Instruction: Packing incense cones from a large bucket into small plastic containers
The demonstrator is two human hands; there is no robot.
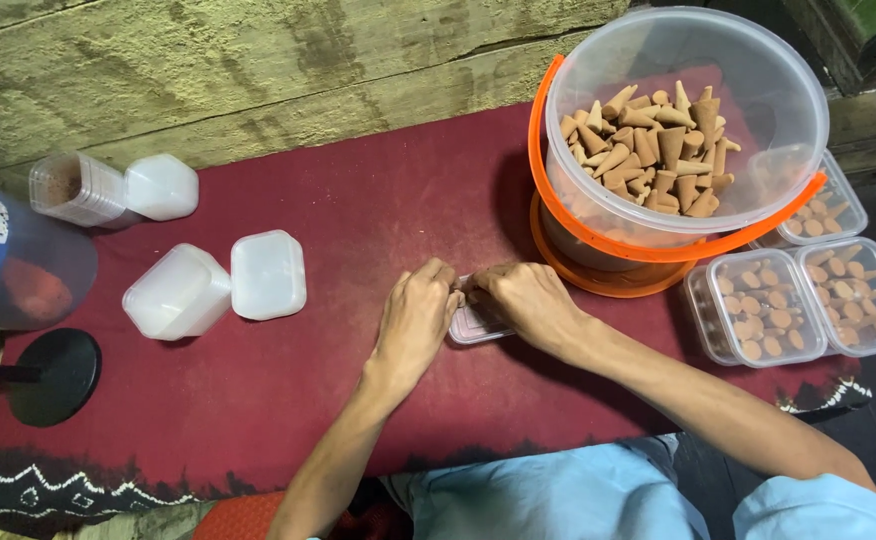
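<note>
A small clear box [473, 325] lies on the red cloth [358, 220], middle of the scene, pinched between both hands: left hand [416, 315] on its left edge, right hand [523, 300] over its right. A tub of cones [678, 130] stands far right.

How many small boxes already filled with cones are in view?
3, all right of the orange-handled bucket: front-left box, front-right box, rear box partly behind the bucket. More may be hidden behind it.

Three clear lidded boxes [803, 300] of brown cones, right of the bucket [678, 130].
</note>
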